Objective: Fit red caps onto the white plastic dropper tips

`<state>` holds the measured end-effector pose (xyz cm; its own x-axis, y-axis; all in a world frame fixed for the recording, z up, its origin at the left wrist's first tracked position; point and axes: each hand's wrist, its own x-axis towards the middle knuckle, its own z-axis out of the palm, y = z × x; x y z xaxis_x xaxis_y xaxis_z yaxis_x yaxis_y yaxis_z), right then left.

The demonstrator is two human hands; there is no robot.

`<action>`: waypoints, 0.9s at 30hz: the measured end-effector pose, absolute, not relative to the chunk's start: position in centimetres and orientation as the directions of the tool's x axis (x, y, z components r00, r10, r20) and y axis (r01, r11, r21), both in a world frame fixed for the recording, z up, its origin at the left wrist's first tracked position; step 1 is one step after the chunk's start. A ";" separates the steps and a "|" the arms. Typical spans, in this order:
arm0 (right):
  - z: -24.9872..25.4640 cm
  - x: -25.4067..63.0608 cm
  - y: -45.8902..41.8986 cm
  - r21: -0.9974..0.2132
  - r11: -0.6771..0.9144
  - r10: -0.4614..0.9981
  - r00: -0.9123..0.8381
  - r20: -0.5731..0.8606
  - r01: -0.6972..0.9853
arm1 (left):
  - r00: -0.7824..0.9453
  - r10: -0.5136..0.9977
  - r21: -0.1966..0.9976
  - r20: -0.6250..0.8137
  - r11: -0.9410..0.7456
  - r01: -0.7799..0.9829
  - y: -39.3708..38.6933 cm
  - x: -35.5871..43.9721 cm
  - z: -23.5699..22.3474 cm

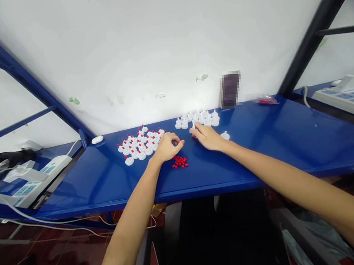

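My right hand [207, 137] pinches a white nozzle cap [194, 125] between thumb and fingers, just above the blue tabletop. A bit of red [194, 137] shows under its fingertips. My left hand [167, 146] is curled, thumb and index tips close together; whatever is in it, if anything, is hidden. Just below it lies a small pile of red tips [180, 161]. Left of that hand spread several white nozzle caps with red tips [140, 144]. Behind my right hand stand several white nozzle caps without red tips [198, 118]. One more white cap [225, 135] lies beside my right wrist.
The blue table [256, 143] backs onto a white wall. A white oval case [97, 139] lies at its left rear. A blurred dark rectangle [230, 90] leans on the wall; a clear bag with red pieces [266, 100] lies right of it. Power strips [43, 176] flank the table.
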<state>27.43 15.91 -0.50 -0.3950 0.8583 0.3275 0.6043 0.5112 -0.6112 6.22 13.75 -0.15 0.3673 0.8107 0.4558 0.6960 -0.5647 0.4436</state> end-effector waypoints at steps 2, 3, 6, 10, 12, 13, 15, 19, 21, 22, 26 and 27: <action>-0.4 27.3 15.8 -0.657 0.522 0.846 -0.426 0.320 0.544 | 0.367 0.817 0.433 0.444 -0.554 0.711 13.8 6.2 -0.2; -0.4 27.3 15.7 -0.681 0.530 0.835 -0.451 0.316 0.505 | 0.351 0.835 0.453 0.424 -0.531 0.716 13.8 6.1 -0.2; -0.3 27.1 15.3 -0.727 0.553 0.793 -0.526 0.308 0.408 | 0.317 0.887 0.512 0.336 -0.455 0.729 13.8 5.9 -0.3; -0.2 27.0 15.1 -0.751 0.559 0.766 -0.565 0.306 0.351 | 0.346 0.888 0.516 0.303 -0.458 0.724 13.9 5.8 -0.6; -0.3 27.0 15.0 -0.778 0.544 0.763 -0.570 0.304 0.313 | 0.390 0.874 0.514 0.289 -0.485 0.707 14.1 5.7 -0.7; -0.3 26.9 15.0 -0.799 0.530 0.761 -0.575 0.300 0.285 | 0.411 0.868 0.513 0.278 -0.496 0.701 14.2 5.7 -0.7; -0.5 26.8 15.0 -0.847 0.485 0.762 -0.581 0.286 0.219 | 0.433 0.862 0.516 0.264 -0.505 0.692 14.4 5.6 -0.9; -1.0 26.5 15.1 -0.904 0.409 0.785 -0.552 0.280 0.124 | 0.435 0.864 0.556 0.254 -0.498 0.665 14.9 5.3 -1.3; -1.0 26.6 15.2 -0.874 0.459 0.789 -0.525 0.317 0.162 | 0.437 0.860 0.551 0.265 -0.506 0.663 15.0 5.3 -1.4; -1.0 26.6 15.3 -0.842 0.497 0.790 -0.508 0.342 0.208 | 0.437 0.857 0.542 0.274 -0.513 0.665 14.9 5.3 -1.3; -0.7 26.7 15.6 -0.652 0.598 0.795 -0.448 0.410 0.465 | 0.383 0.883 0.573 0.272 -0.469 0.672 14.6 5.6 -1.0; -0.7 26.7 15.6 -0.600 0.605 0.795 -0.443 0.415 0.523 | 0.341 0.903 0.604 0.262 -0.429 0.671 14.5 5.7 -0.9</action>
<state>26.74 15.65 -0.66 -0.4428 0.7946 0.4154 0.5229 0.6052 -0.6002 5.71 14.54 -0.94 0.3414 0.9026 0.2621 0.6713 -0.4293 0.6042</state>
